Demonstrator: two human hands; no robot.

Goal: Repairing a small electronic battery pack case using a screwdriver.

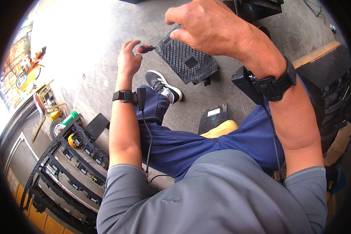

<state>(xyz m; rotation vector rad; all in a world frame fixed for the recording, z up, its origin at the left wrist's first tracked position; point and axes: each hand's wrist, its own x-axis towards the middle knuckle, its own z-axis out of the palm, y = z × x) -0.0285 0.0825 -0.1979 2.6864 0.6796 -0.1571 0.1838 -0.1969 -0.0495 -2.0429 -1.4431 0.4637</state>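
My left hand [130,57], fingers loosely bent and apart, is just left of a red-and-black screwdriver [145,49], whose tip end meets the corner of a black ribbed plastic panel [177,54]. Above that panel's upper part hangs my right hand [199,27], index finger and thumb bent with a gap between them; its other fingers are mostly hidden behind it. Nothing shows in either hand. Both wrists carry strapped black devices with cables. The panel lies on the concrete floor beyond my sneaker [163,85].
A second black panel [210,117] and a yellow pad [222,128] lie between my legs. At left stand black metal racks [58,163] with electronics, a chair [42,107] and a wheel [56,127]. Black parts [323,66] with a wooden strip are at right, more black items [257,7] beyond.
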